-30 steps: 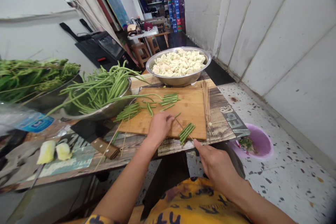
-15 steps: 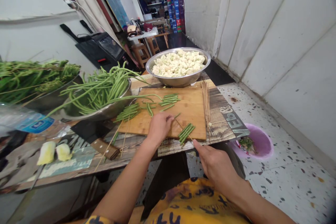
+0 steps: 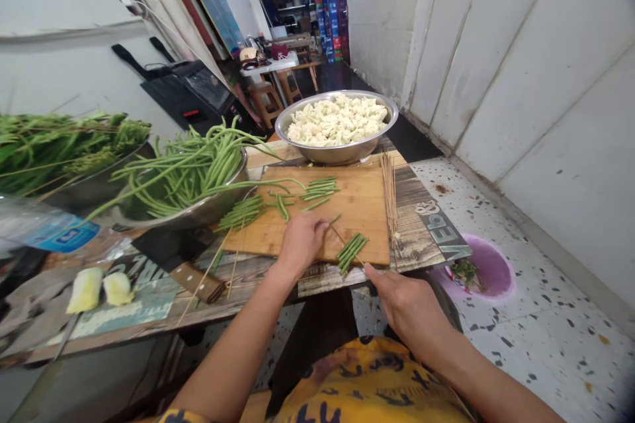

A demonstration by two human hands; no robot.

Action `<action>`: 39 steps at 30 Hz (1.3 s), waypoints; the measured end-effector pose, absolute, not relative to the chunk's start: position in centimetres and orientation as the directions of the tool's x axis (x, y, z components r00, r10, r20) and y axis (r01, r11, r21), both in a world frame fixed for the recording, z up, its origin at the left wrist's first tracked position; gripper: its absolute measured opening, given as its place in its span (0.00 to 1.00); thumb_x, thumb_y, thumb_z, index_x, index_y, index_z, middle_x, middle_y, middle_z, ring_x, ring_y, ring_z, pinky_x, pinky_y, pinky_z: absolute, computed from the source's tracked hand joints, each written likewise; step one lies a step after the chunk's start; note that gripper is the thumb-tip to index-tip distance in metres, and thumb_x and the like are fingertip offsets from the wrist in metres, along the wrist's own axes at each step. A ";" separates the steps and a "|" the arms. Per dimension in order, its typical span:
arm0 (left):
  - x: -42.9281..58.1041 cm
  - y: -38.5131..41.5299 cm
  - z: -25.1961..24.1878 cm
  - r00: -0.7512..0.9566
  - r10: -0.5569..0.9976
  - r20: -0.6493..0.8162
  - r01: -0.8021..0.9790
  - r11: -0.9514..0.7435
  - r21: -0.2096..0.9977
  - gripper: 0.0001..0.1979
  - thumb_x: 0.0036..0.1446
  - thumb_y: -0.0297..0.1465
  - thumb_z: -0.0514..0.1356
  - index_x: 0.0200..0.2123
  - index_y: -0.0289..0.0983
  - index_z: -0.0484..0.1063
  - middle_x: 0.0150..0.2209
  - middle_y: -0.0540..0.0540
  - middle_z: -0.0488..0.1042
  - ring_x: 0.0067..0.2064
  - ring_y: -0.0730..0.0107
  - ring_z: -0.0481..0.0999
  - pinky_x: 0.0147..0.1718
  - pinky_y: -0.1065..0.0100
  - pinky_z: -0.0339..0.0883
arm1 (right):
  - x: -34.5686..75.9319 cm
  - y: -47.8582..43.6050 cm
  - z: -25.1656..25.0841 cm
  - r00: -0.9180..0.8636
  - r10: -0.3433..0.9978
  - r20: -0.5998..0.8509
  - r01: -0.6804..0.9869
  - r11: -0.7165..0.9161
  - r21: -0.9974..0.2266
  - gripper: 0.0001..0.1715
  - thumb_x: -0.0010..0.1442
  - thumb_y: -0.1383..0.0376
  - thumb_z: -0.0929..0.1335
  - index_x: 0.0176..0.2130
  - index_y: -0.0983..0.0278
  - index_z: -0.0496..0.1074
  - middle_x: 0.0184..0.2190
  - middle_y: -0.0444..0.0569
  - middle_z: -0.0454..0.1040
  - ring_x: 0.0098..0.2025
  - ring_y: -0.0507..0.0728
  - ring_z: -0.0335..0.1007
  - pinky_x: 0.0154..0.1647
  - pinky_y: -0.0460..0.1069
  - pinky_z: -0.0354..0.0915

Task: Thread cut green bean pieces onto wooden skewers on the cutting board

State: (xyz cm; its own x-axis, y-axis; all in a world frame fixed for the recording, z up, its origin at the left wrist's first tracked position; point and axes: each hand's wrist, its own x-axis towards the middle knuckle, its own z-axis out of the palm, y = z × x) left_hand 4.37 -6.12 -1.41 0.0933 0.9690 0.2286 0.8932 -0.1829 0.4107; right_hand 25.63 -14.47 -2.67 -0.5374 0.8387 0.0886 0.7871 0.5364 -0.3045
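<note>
My left hand (image 3: 300, 242) rests closed on the wooden cutting board (image 3: 357, 208), pinching a cut green bean piece at the far end of a thin bamboo skewer (image 3: 347, 246). My right hand (image 3: 404, 301) pinches the near end of that skewer just off the table's front edge. A small bundle of cut bean pieces (image 3: 351, 250) is threaded on the skewer between my hands. More cut bean pieces (image 3: 320, 186) lie across the board.
A steel bowl of long green beans (image 3: 191, 175) stands left of the board, another bowl of greens (image 3: 64, 149) farther left. A steel bowl of cauliflower (image 3: 337, 122) sits behind. Spare skewers (image 3: 390, 192) lie at the board's right. A cleaver (image 3: 181, 258) lies left; a pink basin (image 3: 489, 268) sits on the floor.
</note>
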 end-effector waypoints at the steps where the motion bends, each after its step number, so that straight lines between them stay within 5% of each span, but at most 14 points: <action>1: 4.4 -6.1 -1.4 0.091 0.969 0.229 0.893 -0.181 0.412 0.07 0.54 0.27 0.57 0.29 0.36 0.76 0.32 0.45 0.77 0.36 0.66 0.74 0.38 0.68 0.63 | 25.7 -14.4 -2.7 -0.543 0.834 0.096 0.781 0.544 -0.307 0.26 0.59 0.75 0.58 0.56 0.69 0.65 0.35 0.55 0.76 0.34 0.58 0.74 0.35 0.50 0.69; 39: 4.1 -6.2 -1.2 0.093 0.978 0.187 0.907 -0.160 0.389 0.08 0.54 0.26 0.56 0.30 0.35 0.76 0.31 0.44 0.76 0.35 0.67 0.73 0.36 0.69 0.62 | 25.7 -15.0 -3.3 -0.534 0.829 0.168 0.754 0.557 -0.349 0.27 0.58 0.76 0.58 0.56 0.73 0.64 0.32 0.55 0.75 0.32 0.57 0.74 0.34 0.49 0.69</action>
State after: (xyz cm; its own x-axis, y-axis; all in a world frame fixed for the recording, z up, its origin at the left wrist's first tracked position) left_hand 4.10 -6.20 -1.22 0.0929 0.9780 0.1867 0.9070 -0.1605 0.3894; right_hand 25.66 -15.04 -3.29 -0.5341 0.8286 0.1679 0.7539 0.5566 -0.3490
